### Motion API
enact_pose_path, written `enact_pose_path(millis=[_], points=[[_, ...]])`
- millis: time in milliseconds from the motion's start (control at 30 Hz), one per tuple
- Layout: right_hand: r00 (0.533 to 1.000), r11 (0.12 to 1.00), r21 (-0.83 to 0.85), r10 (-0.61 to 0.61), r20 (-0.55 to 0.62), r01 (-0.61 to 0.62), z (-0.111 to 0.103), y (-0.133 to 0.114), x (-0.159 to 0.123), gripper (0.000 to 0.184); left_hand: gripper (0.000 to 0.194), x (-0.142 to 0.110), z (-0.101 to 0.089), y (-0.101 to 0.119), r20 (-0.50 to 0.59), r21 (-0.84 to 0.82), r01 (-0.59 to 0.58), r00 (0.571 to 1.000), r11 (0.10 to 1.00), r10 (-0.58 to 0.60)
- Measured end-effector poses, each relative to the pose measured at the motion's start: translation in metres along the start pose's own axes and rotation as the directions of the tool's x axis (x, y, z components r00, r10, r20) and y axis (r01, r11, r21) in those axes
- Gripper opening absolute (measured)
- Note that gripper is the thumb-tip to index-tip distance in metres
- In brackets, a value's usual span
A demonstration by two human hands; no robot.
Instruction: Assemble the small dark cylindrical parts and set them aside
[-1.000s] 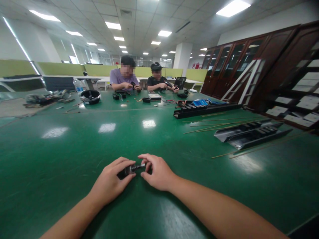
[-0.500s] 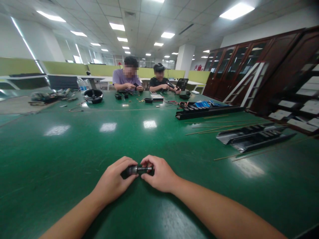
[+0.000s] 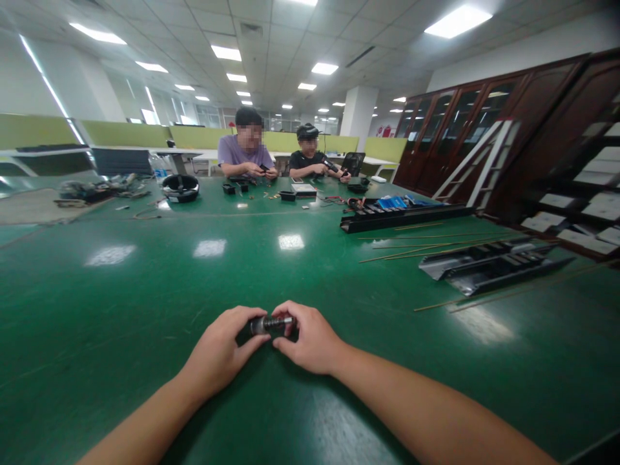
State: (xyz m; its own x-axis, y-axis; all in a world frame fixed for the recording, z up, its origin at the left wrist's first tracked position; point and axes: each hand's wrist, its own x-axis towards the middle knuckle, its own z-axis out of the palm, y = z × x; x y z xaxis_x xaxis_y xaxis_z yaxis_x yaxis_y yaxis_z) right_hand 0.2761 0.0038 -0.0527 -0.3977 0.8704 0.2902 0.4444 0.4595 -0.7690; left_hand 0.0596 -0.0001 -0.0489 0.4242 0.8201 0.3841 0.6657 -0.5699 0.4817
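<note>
Just above the green table (image 3: 169, 290), my left hand (image 3: 217, 349) grips the thick end of a dark cylindrical piece (image 3: 259, 325) between thumb and fingers. A narrower, ridged-looking shaft extends from it to the right and finishes in a shiny metal tip. My right hand (image 3: 307, 339) is curled round that tip end, its thumb below and its fingers above and behind. The fingers partly hide the tip, and my left palm covers the back of the piece. What exactly the piece is cannot be made out.
Black metal channels (image 3: 402, 216) and thin rods (image 3: 426, 250) lie to the right, with more channels (image 3: 494, 265) nearer. Across the table two people (image 3: 247, 152) handle small items. A black headset (image 3: 180, 187) sits far left; a stepladder (image 3: 484, 165) stands beyond.
The piece has turned from a slant to nearly level, and its tip has gone further between my right fingers. Since half a second ago the tip has risen slightly.
</note>
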Motion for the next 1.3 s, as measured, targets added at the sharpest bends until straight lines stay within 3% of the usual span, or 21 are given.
enact_pose_path(millis=[200,500,800,1100,1300], points=[[1.000,1.000,0.015,-0.010,0.015,0.010,0.002,0.002,0.000,0.040,0.036,0.002,0.000,0.003,0.035,-0.078,0.162,0.987,0.984,-0.160],[0.990,0.992,0.030,-0.119,-0.073,0.121,-0.002,-0.004,0.000,0.035,0.037,-0.004,0.004,0.009,0.112,-0.087,-0.003,0.994,0.996,0.013],[0.975,0.975,0.110,-0.181,-0.127,0.195,0.000,-0.005,0.001,0.034,0.035,-0.005,0.002,0.007,0.137,-0.093,-0.091,0.985,0.991,0.103],[0.972,0.964,0.144,-0.211,-0.102,0.225,-0.002,-0.009,-0.001,0.037,0.028,-0.004,0.001,0.010,0.109,-0.078,-0.008,0.994,0.997,0.017],[0.983,0.981,0.081,-0.172,-0.060,0.177,-0.003,-0.010,-0.003,0.035,0.025,-0.001,-0.004,0.013,0.193,-0.110,0.051,0.981,0.993,-0.029]])
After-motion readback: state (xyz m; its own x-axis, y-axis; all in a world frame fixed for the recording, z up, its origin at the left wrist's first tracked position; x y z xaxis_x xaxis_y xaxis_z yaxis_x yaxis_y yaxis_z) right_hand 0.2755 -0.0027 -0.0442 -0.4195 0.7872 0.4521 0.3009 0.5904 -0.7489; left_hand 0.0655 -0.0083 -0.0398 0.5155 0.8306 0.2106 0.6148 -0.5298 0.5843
